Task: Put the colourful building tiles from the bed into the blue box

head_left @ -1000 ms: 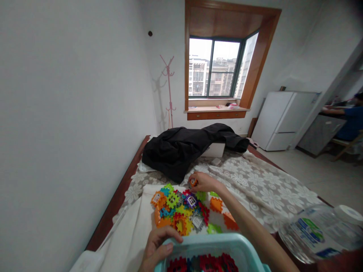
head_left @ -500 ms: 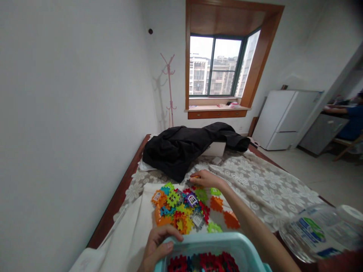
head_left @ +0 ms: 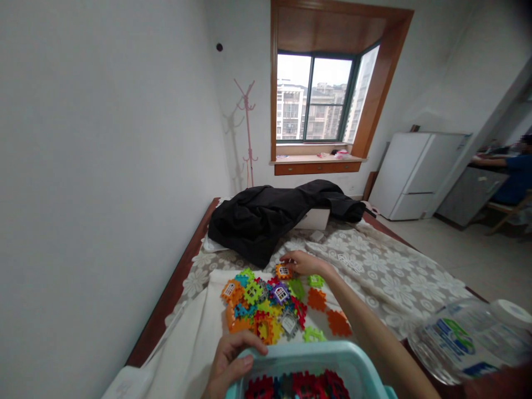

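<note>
My left hand (head_left: 236, 357) is closed around the left rim of a light-blue plastic bin (head_left: 316, 349), its thumb over the edge. Red and dark interlocking blocks (head_left: 305, 385) lie inside the bin. My right hand (head_left: 305, 264) reaches past the bin to the far side of a block pile, fingers pinched at the upper right of an orange block with a white window (head_left: 284, 271). Below it spreads the pile of colourful toothed blocks (head_left: 261, 305), including a purple window block (head_left: 280, 293) and a grey one (head_left: 290, 323).
Loose orange blocks (head_left: 338, 322) lie right of the pile on white cloth (head_left: 195, 338). A large clear plastic bottle (head_left: 461, 338) stands at the right. Black fabric (head_left: 257, 216) partly covers a white box (head_left: 315, 219) at the back. A person in blue (head_left: 517, 177) sits far right.
My right hand has shifted slightly right, and the orange window block at its fingers now shows its white window face. My left hand stays on the bin.
</note>
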A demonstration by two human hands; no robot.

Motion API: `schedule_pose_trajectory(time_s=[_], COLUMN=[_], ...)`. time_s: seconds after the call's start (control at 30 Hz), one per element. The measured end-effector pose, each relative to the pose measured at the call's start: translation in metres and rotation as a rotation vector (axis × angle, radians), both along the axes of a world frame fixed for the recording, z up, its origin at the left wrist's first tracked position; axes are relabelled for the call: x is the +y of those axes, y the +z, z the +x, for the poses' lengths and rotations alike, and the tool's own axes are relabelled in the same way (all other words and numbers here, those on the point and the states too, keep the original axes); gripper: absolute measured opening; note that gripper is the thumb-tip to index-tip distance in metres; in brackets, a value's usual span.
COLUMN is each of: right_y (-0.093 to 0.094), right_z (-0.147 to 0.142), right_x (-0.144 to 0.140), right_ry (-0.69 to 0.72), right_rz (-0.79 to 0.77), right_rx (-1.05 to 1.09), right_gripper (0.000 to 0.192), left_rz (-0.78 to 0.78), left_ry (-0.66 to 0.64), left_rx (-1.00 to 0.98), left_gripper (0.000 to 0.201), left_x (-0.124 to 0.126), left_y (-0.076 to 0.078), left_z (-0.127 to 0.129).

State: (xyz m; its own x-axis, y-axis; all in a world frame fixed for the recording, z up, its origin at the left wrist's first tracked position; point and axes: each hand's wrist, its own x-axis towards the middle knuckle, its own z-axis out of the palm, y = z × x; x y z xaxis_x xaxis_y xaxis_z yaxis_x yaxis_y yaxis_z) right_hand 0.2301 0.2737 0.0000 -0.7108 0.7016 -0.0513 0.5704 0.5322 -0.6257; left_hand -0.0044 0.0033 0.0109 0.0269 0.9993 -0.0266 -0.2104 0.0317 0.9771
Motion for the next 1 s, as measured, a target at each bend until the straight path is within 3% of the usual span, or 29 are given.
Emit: schedule_pose_trajectory(time_s=[0.23,0.77,0.9,1.0], right_y=[-0.005,-0.015,-0.02,-0.02], right_z=[0.0,0.007,0.006,0.005], right_x=[0.002,0.017,0.021,0.019], right_ry=[0.023,-0.142,-0.149,-0.132], right_rz=[-0.042,-0.079,-0.086,-0.089], right_rx=[0.04,0.216,0.255,0.263], right_gripper=[0.019,0.008,0.011,0.015], left_rz=[0.003,0.021,0.031,0.021], left_ry=[-0.021,0.004,-0.051,-0.016], left_rx=[0.031,-0.033,-0.016,-0.017], left_gripper=[0.033,0.023,0.03,0.032], left_x=[0.002,-0.002,0.001,0.001], left_y=[-0.004,0.008,0.004,-0.005], left_z=[-0.004,0.002,-0.001,-0.003])
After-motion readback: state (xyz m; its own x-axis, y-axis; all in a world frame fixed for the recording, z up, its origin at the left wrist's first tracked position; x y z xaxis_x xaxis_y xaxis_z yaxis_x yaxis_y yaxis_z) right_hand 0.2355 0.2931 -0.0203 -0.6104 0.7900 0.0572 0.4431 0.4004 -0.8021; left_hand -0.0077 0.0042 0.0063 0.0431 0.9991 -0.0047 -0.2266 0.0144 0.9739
